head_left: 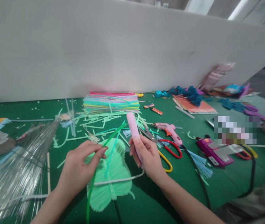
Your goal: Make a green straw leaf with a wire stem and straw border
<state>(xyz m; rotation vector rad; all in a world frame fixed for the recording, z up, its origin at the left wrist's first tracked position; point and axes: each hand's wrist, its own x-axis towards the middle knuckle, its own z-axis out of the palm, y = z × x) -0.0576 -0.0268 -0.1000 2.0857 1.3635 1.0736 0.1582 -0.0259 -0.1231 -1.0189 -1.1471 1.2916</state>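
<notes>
Surface: green table (18,109), grey wall behind.
Left hand (81,165): fingers pinched on a green strip (92,186).
Right hand (146,155): fingers wrapped around a pink stick (133,127).
Leaf (113,174): flat between both hands.
Scissors (167,149): at 3 o'clock of the right hand.
Straws (111,102): stacked at 12 o'clock.

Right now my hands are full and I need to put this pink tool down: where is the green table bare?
Bare green table lies right of the right hand, between the black cable and the purple device. A smaller patch sits at the back left, under the white wall. It is crowded around the stack of coloured straws and the red-handled scissors.
</notes>
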